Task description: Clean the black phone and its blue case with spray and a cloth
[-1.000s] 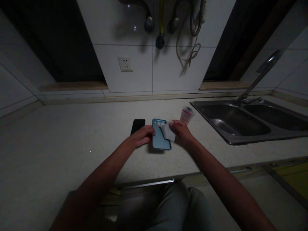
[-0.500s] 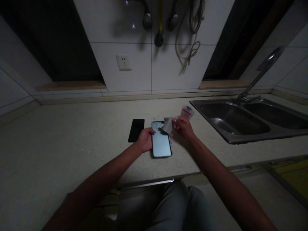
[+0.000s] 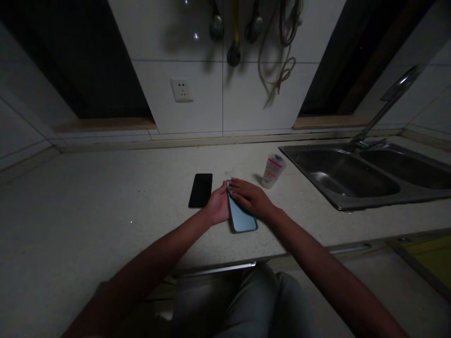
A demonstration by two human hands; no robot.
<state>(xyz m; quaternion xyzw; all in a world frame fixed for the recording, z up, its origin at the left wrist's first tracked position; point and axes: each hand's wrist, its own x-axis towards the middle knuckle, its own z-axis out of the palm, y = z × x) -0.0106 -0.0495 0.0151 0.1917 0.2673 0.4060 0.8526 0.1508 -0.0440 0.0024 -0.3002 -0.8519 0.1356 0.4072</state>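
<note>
A light-blue phone case [image 3: 244,220] lies at an angle near the counter's front edge, its inner side facing up. My left hand [image 3: 217,204] grips the case along its left side near the top. Laid across the upper part of the case, my right hand [image 3: 251,196] has its fingers together and hides the camera cutout. A small pale bit of the grey cloth [image 3: 228,183] shows at its fingertips; the rest is under the hand. Just left of my left hand, a black phone [image 3: 200,190] rests flat on the counter.
A plastic cup [image 3: 274,172] with red print stands beyond my right hand. To the right is a double steel sink [image 3: 338,205] with a tall faucet [image 3: 373,119]. A socket [image 3: 182,90], pipe fittings and a looped cord [image 3: 282,75] are on the tiled wall.
My right hand has moved left and down with the grey cloth, from above the case onto its upper part. The case has shifted slightly right and tilted. The cup is now fully visible.
</note>
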